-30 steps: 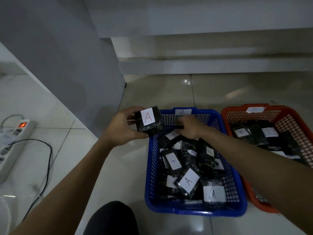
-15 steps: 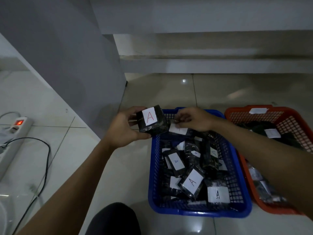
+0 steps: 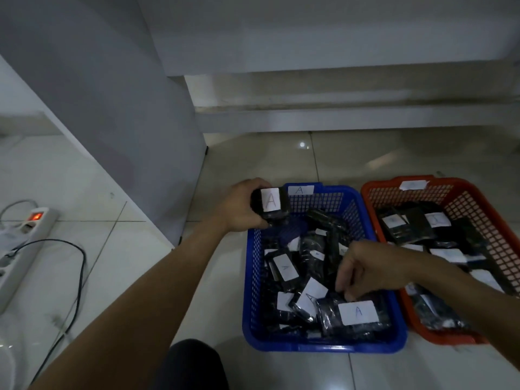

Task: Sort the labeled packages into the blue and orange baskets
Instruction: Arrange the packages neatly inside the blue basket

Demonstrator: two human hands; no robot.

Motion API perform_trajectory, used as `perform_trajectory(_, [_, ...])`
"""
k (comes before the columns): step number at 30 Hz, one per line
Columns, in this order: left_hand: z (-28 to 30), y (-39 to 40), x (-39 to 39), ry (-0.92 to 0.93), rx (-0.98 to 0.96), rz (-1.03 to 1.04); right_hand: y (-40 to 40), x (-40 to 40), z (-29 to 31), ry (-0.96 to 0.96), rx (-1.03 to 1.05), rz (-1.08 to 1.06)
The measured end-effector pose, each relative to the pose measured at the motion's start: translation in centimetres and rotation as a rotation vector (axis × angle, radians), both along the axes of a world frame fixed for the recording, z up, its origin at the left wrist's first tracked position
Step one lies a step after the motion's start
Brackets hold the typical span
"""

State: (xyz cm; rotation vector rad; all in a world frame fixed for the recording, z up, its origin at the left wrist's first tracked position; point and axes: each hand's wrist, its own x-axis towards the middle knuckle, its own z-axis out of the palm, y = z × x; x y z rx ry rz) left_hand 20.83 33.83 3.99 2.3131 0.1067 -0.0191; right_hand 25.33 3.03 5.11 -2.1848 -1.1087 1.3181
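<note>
Head view, near to far. At the lower edge, a dark rounded shape (image 3: pixel 194 364), apparently my knee, rests over the glossy pale tiled floor (image 3: pixel 135 277). Just beyond it stands the blue perforated plastic basket (image 3: pixel 253 291), filled with black plastic-wrapped packages bearing white paper labels; the nearest, a black wrapped package with a white label marked "A" (image 3: pixel 357 312), lies against the near wall. My right hand (image 3: pixel 363 270) hovers low over this heap, fingers curled downward with the tips at the top edge of that package; whether this grip has closed on anything I cannot tell. To the right, just beside the blue basket, the orange perforated plastic basket (image 3: pixel 478 204) holds further black labelled packages, their letters too blurred to read. At the far left corner of the blue basket, my left hand (image 3: pixel 242 206) keeps a firm grip on a small black wrapped package with a white "A" label (image 3: pixel 270 204), fingers and thumb wrapped round it, holding it above the rim. A white tag marked "A" (image 3: pixel 300 190) sits on the blue basket's far wall. Far left, a white power strip with a lit red switch (image 3: pixel 25 235) and a black cable (image 3: pixel 76 266) lie on the floor.
</note>
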Motion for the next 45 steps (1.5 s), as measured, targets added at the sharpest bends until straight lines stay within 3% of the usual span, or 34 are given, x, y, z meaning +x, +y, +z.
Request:
perform_trajectory(4, [-2.6, -0.9, 2.0, 0.031, 0.29, -0.105, 1.7, 0.9, 0.3, -0.009, 0.071, -0.044])
perform_trajectory(7, [-4.8, -0.9, 2.8, -0.001, 0.589, -0.112, 2.0, 1.5, -0.4, 0.03, 0.098, -0.089])
perform_trajectory(10, [-6.1, -0.7, 3.2, -0.048, 0.749, -0.088, 1.5, 2.2, -1.1, 0.065, 0.127, -0.123])
perform_trajectory(17, [-6.2, -2.0, 3.7, 0.064, 0.894, -0.047, 1.2, 4.8, -0.7, -0.035, 0.344, -0.397])
perform_trajectory(21, [-5.8, -2.0, 3.7, 0.164, 0.908, -0.055, 2.6, 7.0, -0.1, -0.018, 0.257, -0.516])
perform_trajectory(26, [-4.8, -2.0, 3.2, 0.149, 0.743, 0.008, 4.0, 9.3, -1.2, -0.21, 0.138, -0.537])
perform_trajectory(31, [-3.4, -4.9, 1.4, -0.048, 0.218, 0.021, 5.7, 10.3, -3.5, -0.393, 0.023, -0.408])
perform_trajectory(34, [-4.1, -8.6, 0.0, 0.113, 0.072, 0.048, 6.4, 10.1, -4.8, -0.384, -0.012, -0.394])
perform_trajectory(40, [-5.0, -11.0, -1.2, 0.358, 0.018, 0.162, 6.9, 10.2, -6.0, -0.435, -0.12, -0.336])
perform_trajectory(45, [-4.2, -11.3, -1.2, 0.441, -0.093, 0.191, 6.5, 10.4, -6.2, -0.462, -0.082, -0.339])
